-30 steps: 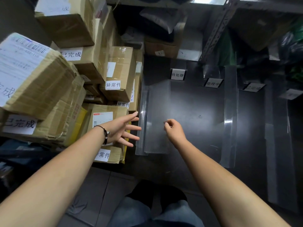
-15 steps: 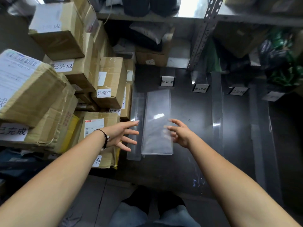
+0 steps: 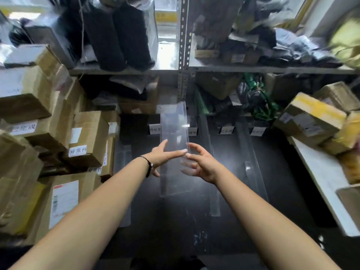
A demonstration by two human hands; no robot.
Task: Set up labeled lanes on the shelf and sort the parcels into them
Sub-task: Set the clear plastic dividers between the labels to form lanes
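Behind the clear divider (image 3: 174, 125), blurred labels (image 3: 153, 129)

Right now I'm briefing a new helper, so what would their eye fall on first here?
A clear sheet, held between the left hand and right hand over the dark shelf, mid-frame. Left of it rises a stack of boxes with white labels. Behind it, a row of small label cards stands across the shelf.
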